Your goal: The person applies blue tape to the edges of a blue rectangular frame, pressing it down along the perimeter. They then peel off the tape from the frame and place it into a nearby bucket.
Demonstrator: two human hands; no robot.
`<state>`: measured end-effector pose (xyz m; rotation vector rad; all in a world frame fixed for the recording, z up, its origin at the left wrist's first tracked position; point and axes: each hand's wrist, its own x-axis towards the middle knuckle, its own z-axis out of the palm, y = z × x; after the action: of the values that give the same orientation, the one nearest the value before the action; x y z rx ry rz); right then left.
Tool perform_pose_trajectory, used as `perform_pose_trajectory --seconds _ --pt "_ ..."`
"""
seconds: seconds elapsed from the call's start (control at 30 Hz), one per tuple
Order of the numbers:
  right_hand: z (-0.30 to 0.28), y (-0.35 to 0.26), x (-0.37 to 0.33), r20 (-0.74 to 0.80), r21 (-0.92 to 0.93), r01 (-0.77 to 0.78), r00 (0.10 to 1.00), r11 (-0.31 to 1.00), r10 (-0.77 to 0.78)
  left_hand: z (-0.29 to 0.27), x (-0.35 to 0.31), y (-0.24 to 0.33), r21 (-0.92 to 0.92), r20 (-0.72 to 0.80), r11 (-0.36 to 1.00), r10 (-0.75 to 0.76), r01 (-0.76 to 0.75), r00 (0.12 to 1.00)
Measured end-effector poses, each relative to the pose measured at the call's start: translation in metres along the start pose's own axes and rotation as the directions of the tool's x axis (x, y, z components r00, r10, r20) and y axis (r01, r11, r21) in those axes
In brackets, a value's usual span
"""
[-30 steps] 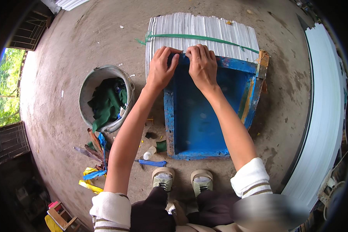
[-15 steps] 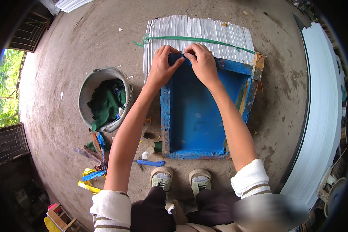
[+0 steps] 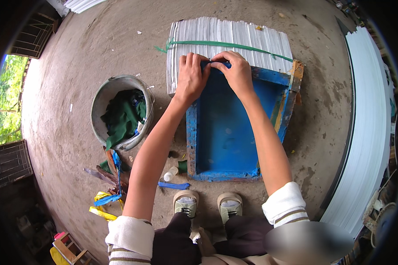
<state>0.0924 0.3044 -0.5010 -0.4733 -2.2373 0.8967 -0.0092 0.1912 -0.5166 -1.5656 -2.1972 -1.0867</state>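
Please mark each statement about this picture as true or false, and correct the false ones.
1. Both hands, left hand and right hand, meet at the far edge of the blue wooden tray. True.
2. The bundle of white flat strips is tied with a red band. False: the band is a green strap.
3. The grey metal bucket holds dark green cloth. True.
4. The bucket stands on the person's right. False: it stands on the person's left.
5. The blue tray is full of strips. False: its inside is bare.
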Motion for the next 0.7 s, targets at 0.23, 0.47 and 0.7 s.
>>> perform_pose_trajectory --seconds 0.23,0.47,0.7 --pt "0.004 0.004 -0.001 -0.05 -0.012 0.023 0.998 1.0 -0.024 -0.006 0.001 0.002 0.043 0.017 0.999 0.017 -0.017 1.0" --pt "0.02 0.001 0.005 -0.202 -0.231 -0.075 0.979 0.97 0.028 -0.031 0.012 -0.003 0.037 0.204 0.999 -0.004 -0.003 0.979" --pt "0.024 0.006 0.002 -0.282 -0.275 0.003 0.956 0.961 -0.084 -0.028 0.009 0.008 0.31 0.209 0.922 0.171 -0.231 0.963"
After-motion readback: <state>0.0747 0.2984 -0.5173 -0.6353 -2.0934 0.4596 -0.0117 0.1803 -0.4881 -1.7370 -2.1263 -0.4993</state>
